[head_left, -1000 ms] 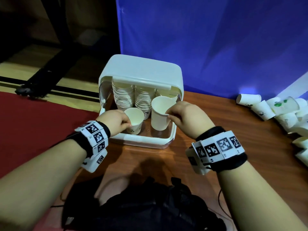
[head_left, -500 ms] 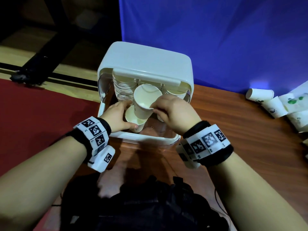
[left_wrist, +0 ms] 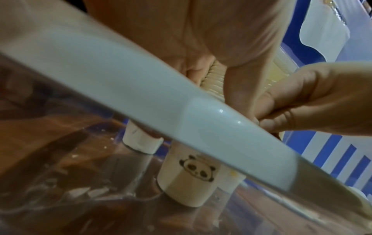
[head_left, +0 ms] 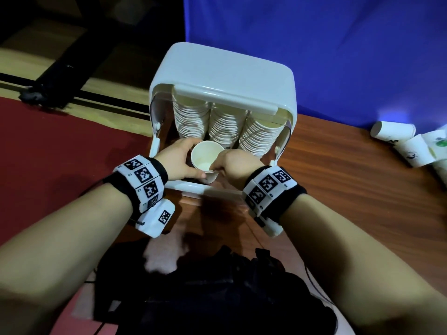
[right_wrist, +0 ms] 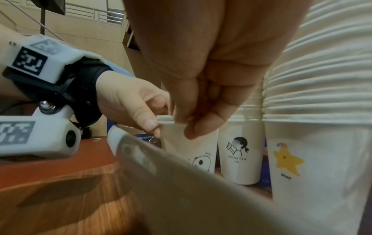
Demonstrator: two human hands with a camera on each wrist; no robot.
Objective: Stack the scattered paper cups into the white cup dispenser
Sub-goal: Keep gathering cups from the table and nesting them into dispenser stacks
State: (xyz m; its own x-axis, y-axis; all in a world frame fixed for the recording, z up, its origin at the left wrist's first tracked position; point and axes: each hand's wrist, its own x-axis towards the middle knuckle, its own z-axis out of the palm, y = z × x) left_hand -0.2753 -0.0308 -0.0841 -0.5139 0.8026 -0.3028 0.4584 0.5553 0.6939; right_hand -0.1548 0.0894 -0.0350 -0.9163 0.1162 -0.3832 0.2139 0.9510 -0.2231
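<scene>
Wooden worktop before a blue backdrop: left hand and right hand both grasp a panda cup upright inside the white cup dispenser, loose cups lying far right.

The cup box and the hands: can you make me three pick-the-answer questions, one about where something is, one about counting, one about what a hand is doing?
1. Where do the loose paper cups lie?
A. On the table to the right of the dispenser
B. On top of the dispenser
C. On the red floor

2. How many tall cup stacks stand in the white dispenser?
A. One
B. Three
C. Five

3. What is the right hand doing?
A. Lying flat on the table
B. Pointing at the wall
C. Pinching the rim of the panda cup

Answers: 1 A, the head view shows them by the right edge; 2 B, three columns show side by side; 3 C, thumb and finger close on its rim.
</scene>
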